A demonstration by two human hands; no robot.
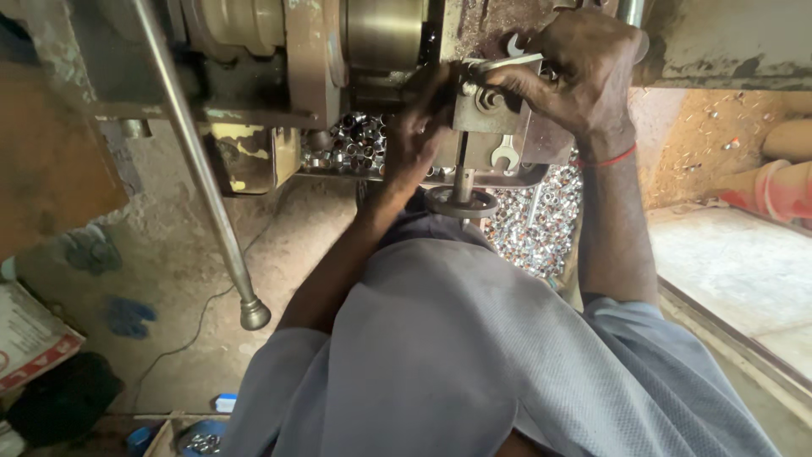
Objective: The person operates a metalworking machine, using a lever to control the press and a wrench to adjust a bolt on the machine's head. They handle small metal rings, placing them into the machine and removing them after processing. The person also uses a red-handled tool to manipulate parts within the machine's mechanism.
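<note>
One head-worn view looks steeply down past the person's grey shirt (474,355), close above both hands, the left hand (414,140) and right hand (575,72), the machine just beyond them.

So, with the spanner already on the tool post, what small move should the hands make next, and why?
Probably a short, steady pull of the spanner with the right hand. Its jaw end seems to sit on a bolt at the top of the tool post, and the left hand rests beside the post, seemingly bracing it. Whether the bolt is tight cannot be seen.
</note>
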